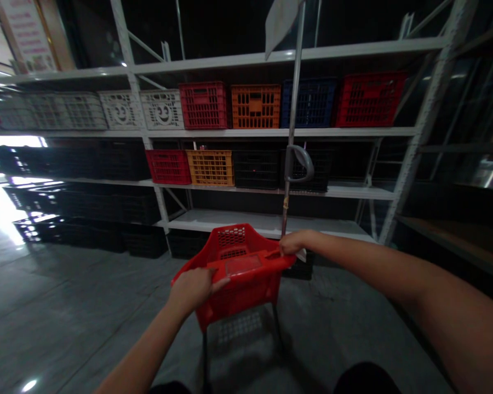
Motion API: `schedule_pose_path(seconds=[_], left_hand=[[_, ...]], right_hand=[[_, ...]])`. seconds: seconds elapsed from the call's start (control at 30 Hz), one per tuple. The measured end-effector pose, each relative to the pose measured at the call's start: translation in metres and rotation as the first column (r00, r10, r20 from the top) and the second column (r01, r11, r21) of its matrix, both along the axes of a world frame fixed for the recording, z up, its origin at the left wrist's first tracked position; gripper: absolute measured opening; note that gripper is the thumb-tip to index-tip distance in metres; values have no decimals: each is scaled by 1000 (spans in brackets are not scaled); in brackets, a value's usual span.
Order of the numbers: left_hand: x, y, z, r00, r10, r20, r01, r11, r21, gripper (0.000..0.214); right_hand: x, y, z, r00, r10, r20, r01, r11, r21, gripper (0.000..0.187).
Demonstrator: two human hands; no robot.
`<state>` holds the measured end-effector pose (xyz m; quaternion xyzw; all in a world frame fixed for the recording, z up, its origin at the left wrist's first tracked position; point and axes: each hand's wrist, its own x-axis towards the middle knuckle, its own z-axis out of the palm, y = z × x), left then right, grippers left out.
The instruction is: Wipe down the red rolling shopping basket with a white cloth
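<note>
A small red plastic shopping cart (240, 298) stands on dark legs in front of me. My left hand (194, 287) is closed over the left end of its handle (243, 265), thumb lying along the top. At the handle's right end my right hand (293, 242) is closed, with its fingertips partly hidden. Right beside that hand rises a metal pole (294, 104), which carries a grey loop-shaped grip (306, 164) and a whitish flag (280, 24). What I can see of the basket's inside holds nothing.
White metal shelving (246, 132) spans the view ahead. It bears white crates (162, 109), a red crate (203, 105), an orange crate (256, 106), a blue crate (310, 103), a yellow crate (211, 167) and black crates (257, 168). Grey floor (107, 306) extends around the cart.
</note>
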<state>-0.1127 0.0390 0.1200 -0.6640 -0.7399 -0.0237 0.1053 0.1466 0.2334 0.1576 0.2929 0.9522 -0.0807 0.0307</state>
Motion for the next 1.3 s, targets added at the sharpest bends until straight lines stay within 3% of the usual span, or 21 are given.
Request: schedule_pose_path(seconds=[0.13,0.27,0.37,0.47,0.53,0.6,0.67,0.7,0.77,0.8,0.83,0.87,0.97,1.0,1.1,1.2,1.3], left_hand=[[-8,4,1,1000,-8,7,8,1000,-15,59],[-16,9,3,999,-53,2,53,998,-27,55],[-26,13,5,997,-83,2,83,996,-40,53],[-38,17,8,992,-110,61,113,992,-62,51],[-46,19,10,984,-142,107,149,987,-57,50],[-53,22,12,976,-189,109,193,981,-27,49],[-54,24,11,974,-222,54,219,974,50,49],[-52,24,10,975,-222,20,218,970,109,48],[-40,23,7,978,-207,-24,206,949,238,47],[-29,21,4,979,-203,-26,201,934,296,46],[-16,20,2,976,-218,-19,212,917,338,46],[0,18,0,971,-237,-8,223,900,376,44],[58,17,-6,926,-376,34,321,832,453,39],[78,18,-8,909,-413,47,347,816,463,38],[124,25,-14,888,-453,75,380,817,433,38],[143,30,-20,946,-320,58,278,887,370,47],[142,30,-24,973,-229,21,210,920,330,54]], right_hand=[[6,-25,-9,992,-105,-70,103,994,-33,26],[-7,-67,-45,926,-195,-323,230,970,73,39],[-4,-83,-68,862,-7,-507,149,959,240,37],[15,-76,-78,847,237,-476,-47,925,377,37],[27,-67,-83,832,281,-478,-84,916,393,35],[31,-60,-90,795,222,-564,-16,938,348,34],[30,-55,-96,670,3,-742,209,959,193,38],[28,-53,-99,538,-151,-829,359,931,63,44],[23,-50,-99,194,-397,-897,580,784,-221,54],[20,-49,-98,57,-453,-890,623,712,-322,57],[16,-49,-96,-25,-475,-880,633,674,-381,59],[12,-50,-95,-52,-482,-874,620,671,-407,59],[-9,-65,-99,-16,-507,-862,480,752,-451,60],[-16,-74,-104,-37,-514,-857,411,774,-482,59],[-32,-103,-130,-255,-526,-811,181,798,-575,52],[-29,-124,-146,-430,-583,-690,-66,782,-619,43],[-20,-123,-123,-561,-598,-573,-216,774,-596,37]])
